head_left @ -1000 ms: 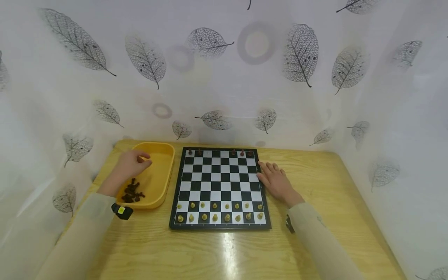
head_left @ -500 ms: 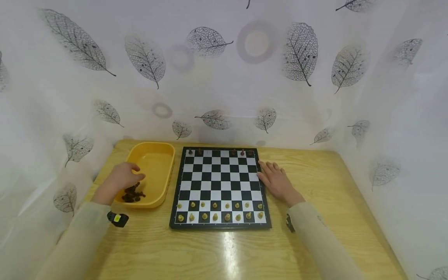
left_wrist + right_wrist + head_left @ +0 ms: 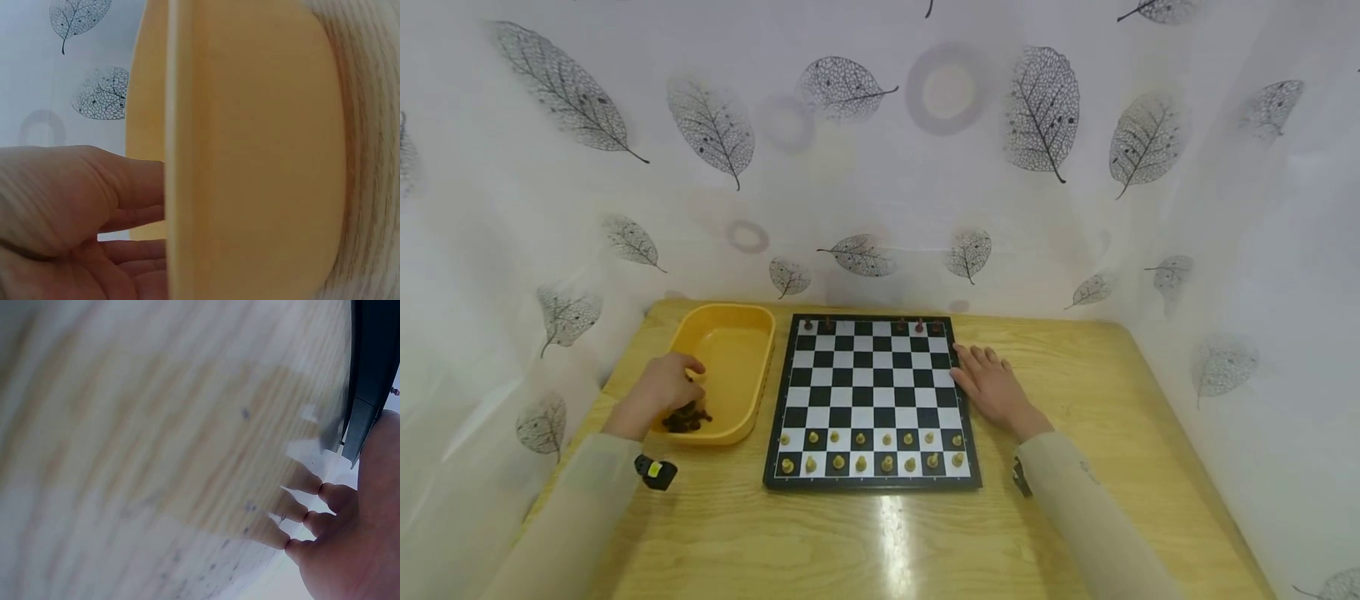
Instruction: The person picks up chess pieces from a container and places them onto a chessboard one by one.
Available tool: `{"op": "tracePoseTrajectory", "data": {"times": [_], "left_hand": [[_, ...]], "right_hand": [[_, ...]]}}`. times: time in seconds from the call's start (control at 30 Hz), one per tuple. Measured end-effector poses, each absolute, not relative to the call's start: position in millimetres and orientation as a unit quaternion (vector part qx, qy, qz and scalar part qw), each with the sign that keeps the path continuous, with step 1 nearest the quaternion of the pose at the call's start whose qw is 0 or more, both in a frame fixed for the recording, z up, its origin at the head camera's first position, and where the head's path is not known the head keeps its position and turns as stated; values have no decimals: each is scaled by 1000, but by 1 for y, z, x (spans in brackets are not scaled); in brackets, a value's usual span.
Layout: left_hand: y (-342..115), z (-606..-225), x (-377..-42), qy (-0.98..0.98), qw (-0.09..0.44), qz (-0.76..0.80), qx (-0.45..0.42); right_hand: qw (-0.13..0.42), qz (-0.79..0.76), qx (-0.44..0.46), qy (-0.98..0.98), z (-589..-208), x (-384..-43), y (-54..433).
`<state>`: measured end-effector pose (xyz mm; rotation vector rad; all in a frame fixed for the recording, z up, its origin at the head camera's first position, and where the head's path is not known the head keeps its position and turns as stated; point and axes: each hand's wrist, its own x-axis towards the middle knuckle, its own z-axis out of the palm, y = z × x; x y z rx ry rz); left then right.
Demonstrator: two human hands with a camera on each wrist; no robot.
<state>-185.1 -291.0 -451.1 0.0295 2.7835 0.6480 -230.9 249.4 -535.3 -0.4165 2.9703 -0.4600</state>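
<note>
My left hand (image 3: 662, 385) reaches into the yellow tray (image 3: 766, 367), over a small heap of dark chess pieces (image 3: 685, 419) in its near left part. Thumb and forefinger stand apart there. In the left wrist view the tray's side wall (image 3: 269, 150) hides the fingertips of the left hand (image 3: 75, 212). My right hand (image 3: 992, 387) lies with fingers outstretched at the right edge of the chessboard (image 3: 873, 378). The right wrist view shows the right hand (image 3: 356, 531) with its fingertips on the tabletop, beside the board's dark side (image 3: 372, 369).
Two rows of yellowish chess pieces (image 3: 887, 465) stand on the near side of the board. Several reddish-brown pieces (image 3: 919, 326) stand along its far row. A light wooden table (image 3: 760, 542) bears board and tray. A white leaf-patterned curtain (image 3: 880, 183) surrounds the table.
My left hand has moved back toward me and slightly left, down to the dark pieces in the tray. The right hand has stayed at the board's edge.
</note>
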Motion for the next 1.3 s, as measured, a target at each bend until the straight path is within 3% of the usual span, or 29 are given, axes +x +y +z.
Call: {"op": "tracePoseTrajectory", "data": {"times": [1.3], "left_hand": [[-297, -493, -198, 950, 39, 299, 75]], "right_hand": [[63, -140, -130, 979, -535, -232, 247]]}}
